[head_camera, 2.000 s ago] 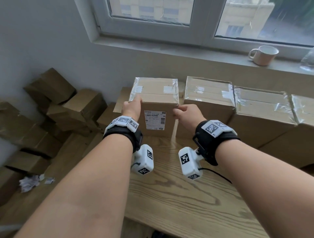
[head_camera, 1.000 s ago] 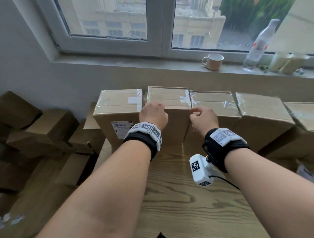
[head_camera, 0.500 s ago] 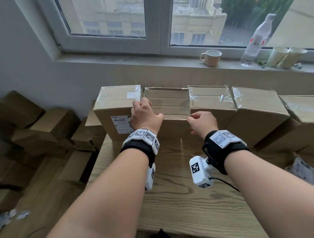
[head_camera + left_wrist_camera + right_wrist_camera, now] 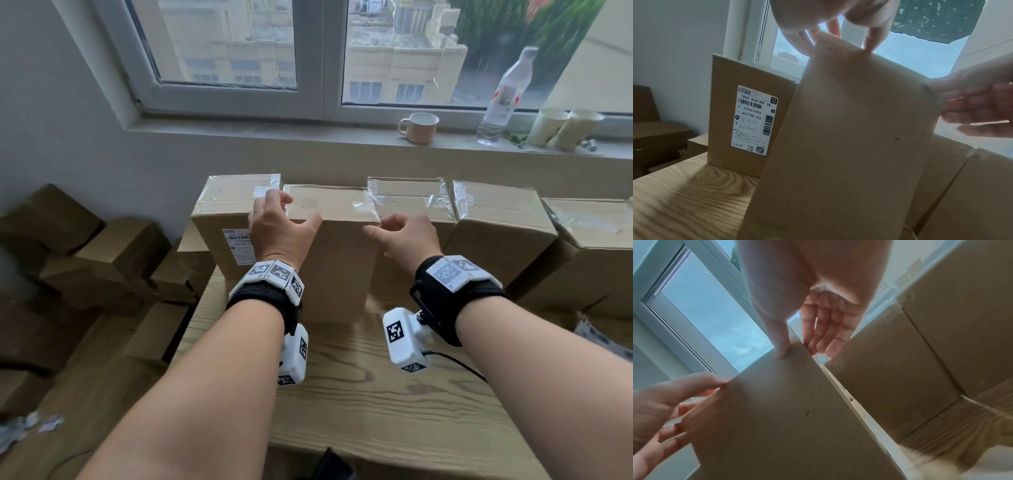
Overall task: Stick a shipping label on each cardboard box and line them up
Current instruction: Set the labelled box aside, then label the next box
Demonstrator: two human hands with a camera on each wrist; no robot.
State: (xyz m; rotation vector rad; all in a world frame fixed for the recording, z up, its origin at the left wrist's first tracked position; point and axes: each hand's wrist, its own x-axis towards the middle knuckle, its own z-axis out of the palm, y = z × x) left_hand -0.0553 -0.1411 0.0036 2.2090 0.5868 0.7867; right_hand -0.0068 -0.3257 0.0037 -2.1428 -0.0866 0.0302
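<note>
Head view: the plain box stands tall on the desk, second from the left in the row, its long side pointing up and its bare front facing me. I think it needs a label next. The box on its left already has its label. I cannot see labels on the others. My left hand curls over one top corner, fingers pinching it. My right hand touches the other corner, fingers loose.
</note>
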